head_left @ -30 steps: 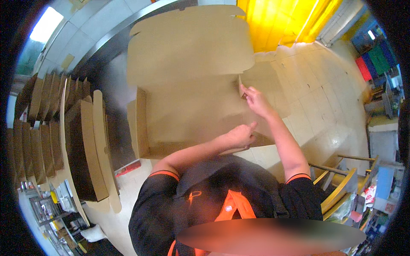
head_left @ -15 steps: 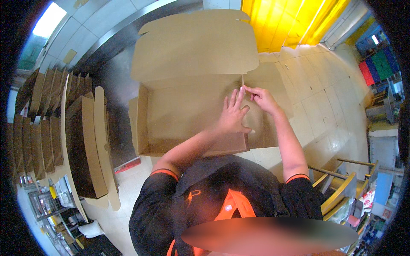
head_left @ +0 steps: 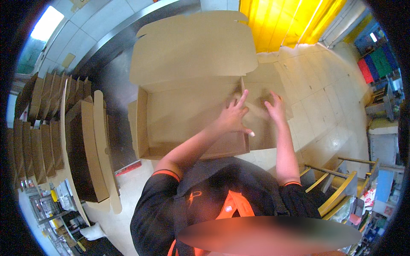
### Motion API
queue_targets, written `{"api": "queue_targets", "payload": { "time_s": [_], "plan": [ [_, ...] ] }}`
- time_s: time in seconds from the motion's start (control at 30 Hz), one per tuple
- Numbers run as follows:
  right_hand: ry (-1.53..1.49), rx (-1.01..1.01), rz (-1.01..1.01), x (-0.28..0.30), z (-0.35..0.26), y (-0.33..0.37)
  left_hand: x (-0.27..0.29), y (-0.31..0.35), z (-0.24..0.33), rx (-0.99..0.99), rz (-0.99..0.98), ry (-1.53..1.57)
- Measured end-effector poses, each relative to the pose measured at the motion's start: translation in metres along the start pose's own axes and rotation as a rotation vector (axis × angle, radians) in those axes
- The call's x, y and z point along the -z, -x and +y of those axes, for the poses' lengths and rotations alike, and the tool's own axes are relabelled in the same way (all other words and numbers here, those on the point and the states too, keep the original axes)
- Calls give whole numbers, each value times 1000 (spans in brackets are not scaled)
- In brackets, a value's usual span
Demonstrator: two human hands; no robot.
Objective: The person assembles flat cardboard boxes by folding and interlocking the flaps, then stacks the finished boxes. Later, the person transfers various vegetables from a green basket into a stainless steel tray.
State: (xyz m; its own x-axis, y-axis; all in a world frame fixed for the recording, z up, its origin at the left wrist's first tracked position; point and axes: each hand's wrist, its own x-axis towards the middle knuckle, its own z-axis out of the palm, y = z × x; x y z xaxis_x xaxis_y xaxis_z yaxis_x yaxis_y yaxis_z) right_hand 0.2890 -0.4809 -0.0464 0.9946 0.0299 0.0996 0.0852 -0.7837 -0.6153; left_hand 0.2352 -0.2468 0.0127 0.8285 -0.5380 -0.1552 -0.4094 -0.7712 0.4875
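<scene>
A brown cardboard box [head_left: 188, 113] lies open in front of me, its wide lid flap [head_left: 192, 49] folded back on the far side. My left hand [head_left: 234, 116] is spread over the right wall of the box, thumb and index finger stretched apart, and holds nothing. To the right, my right hand [head_left: 276, 107] hovers apart from the box wall with its fingers loosely apart and empty. Beneath it lies flat cardboard [head_left: 262, 132] beside the box; whether it is joined to the box I cannot tell.
Folded cardboard boxes [head_left: 87, 149] stand stacked at the left, close to the dark metal surface [head_left: 121, 81]. A yellow curtain-like sheet [head_left: 290, 21] hangs at the back right. Near my right elbow is a wooden-framed stool or rack [head_left: 339, 194]; crowded shelves [head_left: 376, 149] line the far right.
My right hand has left the box's far right corner and moved right, its fingers loosening. My left hand stays by the right wall, fingers slightly shifted.
</scene>
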Motion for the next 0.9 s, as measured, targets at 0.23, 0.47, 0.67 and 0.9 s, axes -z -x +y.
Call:
{"api": "queue_targets", "payload": {
  "time_s": [0.23,0.47,0.67,0.9],
  "plan": [
    [-472,-521,-117,25,24,-18,-2,3,3,-18,46,54],
    [-1073,-67,-410,65,-51,-23,-20,1,-7,-73,106,103],
    [-306,564,-536,25,-108,-36,-53,-5,-43,-234,199,656],
    [655,887,-800,6,-135,-55,-25,24,-74,8,243,199]
  ]
}}
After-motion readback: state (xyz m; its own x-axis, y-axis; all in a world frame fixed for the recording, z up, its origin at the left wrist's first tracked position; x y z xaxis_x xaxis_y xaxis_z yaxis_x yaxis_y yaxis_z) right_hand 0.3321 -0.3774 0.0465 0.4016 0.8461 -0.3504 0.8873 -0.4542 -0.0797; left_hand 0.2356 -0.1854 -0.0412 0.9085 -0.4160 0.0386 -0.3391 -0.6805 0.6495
